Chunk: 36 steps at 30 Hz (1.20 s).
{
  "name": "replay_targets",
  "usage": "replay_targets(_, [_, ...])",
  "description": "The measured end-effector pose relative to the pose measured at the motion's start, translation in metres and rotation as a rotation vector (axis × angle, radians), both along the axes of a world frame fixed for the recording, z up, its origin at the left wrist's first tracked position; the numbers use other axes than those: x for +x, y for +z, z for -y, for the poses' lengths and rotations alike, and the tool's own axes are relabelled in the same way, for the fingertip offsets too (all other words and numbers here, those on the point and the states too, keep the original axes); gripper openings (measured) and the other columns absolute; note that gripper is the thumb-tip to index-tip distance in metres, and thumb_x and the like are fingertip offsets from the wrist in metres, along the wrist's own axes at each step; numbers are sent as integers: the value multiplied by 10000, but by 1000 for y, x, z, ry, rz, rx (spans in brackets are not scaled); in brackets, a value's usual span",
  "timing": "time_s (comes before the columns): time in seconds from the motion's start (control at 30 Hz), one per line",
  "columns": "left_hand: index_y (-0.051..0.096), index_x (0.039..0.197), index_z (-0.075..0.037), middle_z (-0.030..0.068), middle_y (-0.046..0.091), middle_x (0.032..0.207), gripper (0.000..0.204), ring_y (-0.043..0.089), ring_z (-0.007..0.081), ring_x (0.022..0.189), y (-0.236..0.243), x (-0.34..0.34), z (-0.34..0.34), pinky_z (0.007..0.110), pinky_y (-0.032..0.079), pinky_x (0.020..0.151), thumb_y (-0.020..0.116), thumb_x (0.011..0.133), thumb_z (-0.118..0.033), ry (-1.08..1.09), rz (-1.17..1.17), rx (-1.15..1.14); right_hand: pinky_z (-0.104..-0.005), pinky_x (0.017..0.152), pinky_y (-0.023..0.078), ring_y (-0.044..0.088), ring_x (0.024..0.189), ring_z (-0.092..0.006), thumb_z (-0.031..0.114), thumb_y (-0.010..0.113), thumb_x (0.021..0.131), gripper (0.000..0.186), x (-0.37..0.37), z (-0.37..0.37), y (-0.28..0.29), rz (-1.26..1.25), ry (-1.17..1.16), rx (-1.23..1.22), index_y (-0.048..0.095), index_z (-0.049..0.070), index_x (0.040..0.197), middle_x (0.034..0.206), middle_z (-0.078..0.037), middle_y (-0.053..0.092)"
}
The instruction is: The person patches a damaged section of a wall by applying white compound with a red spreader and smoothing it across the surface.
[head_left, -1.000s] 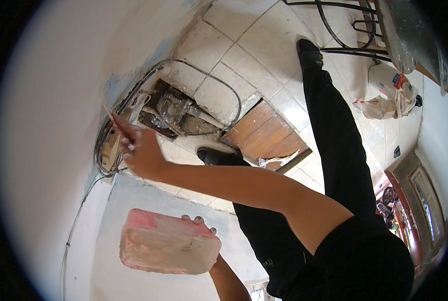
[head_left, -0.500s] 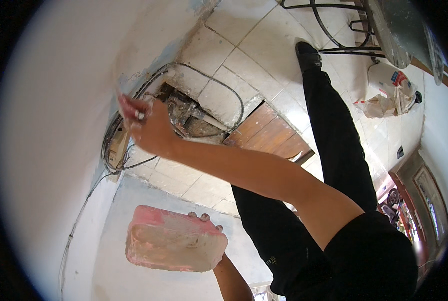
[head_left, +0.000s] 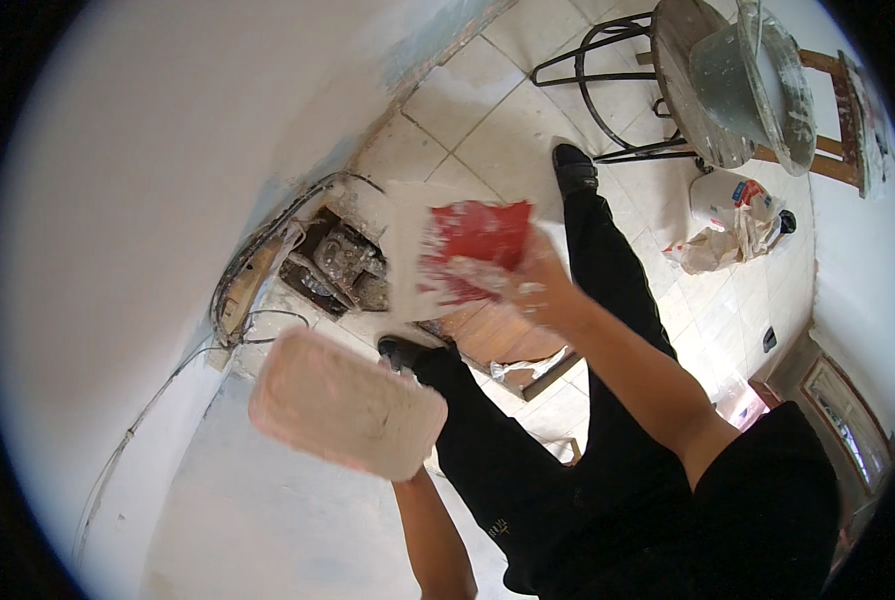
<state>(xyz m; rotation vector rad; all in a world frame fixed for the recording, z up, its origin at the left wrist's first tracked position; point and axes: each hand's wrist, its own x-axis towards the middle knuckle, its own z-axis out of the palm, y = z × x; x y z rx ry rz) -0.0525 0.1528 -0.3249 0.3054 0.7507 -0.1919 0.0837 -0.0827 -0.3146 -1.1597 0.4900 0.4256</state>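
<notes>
My left hand (head_left: 397, 367) grips a pink plastic tub (head_left: 352, 405) from behind and below, with only some fingertips showing past its edge. The tub is tilted, and a smooth pale paste coats the face I see. In my right hand (head_left: 542, 285) is a red plaster spreader (head_left: 479, 235), smeared white and blurred by motion. Pale paste also marks the fingers holding it. Spreader and tub are apart, with the spreader up and to the right of the tub.
A whitish wall (head_left: 167, 200) rises on the left, with black cables (head_left: 257, 235) along its foot. An open floor pit (head_left: 332, 265) with pipes lies beside a wooden board (head_left: 497, 335). At upper right, a bucket (head_left: 737, 80) sits on a round stool (head_left: 682, 60), near a bag (head_left: 732, 235).
My right hand has swung from the wall toward the right, bringing the spreader's red face into view. The tub has risen and tipped, showing its paste-covered face more fully. The view has shifted.
</notes>
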Motion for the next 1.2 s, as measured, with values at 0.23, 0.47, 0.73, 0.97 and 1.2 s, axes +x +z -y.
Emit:
replay_targets(0.23, [276, 1334, -128, 127, 338, 1315, 661, 361, 313, 1141, -68, 45, 58, 509, 385, 876, 534, 811, -439, -128, 57, 17, -290, 716, 507, 623, 755, -172, 208, 743, 707, 429, 1, 84, 63, 14, 248, -399, 534, 15, 1028, 855, -99, 635])
replay_targets(0.47, [270, 1336, -120, 128, 339, 1318, 675, 365, 314, 1148, -102, 78, 85, 498, 374, 898, 535, 808, -446, -190, 127, 57, -343, 585, 471, 594, 620, -323, 154, 629, 729, 322, 43, 90, 112, 486, 682, -813, 529, -14, 985, 662, -168, 590])
replay_targets(0.73, [263, 1339, -112, 129, 341, 1322, 692, 370, 316, 1156, -115, 90, 95, 486, 362, 922, 536, 803, -454, -214, 173, 75, -339, 515, 448, 587, 572, -259, 172, 654, 695, 289, 58, 72, 101, 544, 1015, -1067, 549, -26, 877, 618, -130, 575])
replay_targets(0.97, [257, 1341, -105, 129, 342, 1326, 706, 374, 317, 1164, -117, 84, 90, 475, 352, 944, 537, 800, -461, -232, 191, 94, -337, 566, 467, 596, 603, -264, 151, 694, 623, 241, 60, 62, 82, 628, 1059, -850, 572, -2, 763, 621, -134, 579])
replay_targets(1.2, [251, 1343, -97, 130, 343, 1329, 720, 378, 318, 1171, -125, 57, 89, 465, 342, 965, 538, 796, -467, -247, 203, 94, -360, 612, 483, 619, 663, -275, 87, 661, 603, 184, 63, 47, 71, 596, 1221, -738, 577, -19, 727, 634, -171, 593])
